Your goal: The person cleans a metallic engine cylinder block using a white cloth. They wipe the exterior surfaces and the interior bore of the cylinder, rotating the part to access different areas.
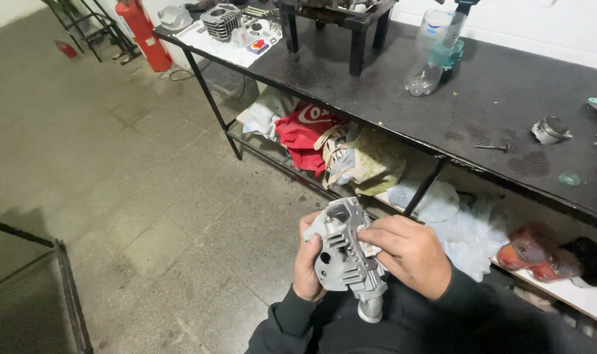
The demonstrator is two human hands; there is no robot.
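Engine casting [343,252] clenched in my left grip [306,262]; right grip [406,252] presses rag. Slip risk: unsupported, concrete floor [147,196] below grip.

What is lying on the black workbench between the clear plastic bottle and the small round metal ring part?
In the head view, only bare black workbench lies between the clear plastic bottle and the metal ring part.

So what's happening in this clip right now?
A person holds a grey metal engine part in front of them, over the concrete floor. The left hand grips it from the side while the right hand presses a small cloth against its fins. A black workbench beside them carries more parts and a clear plastic bottle.
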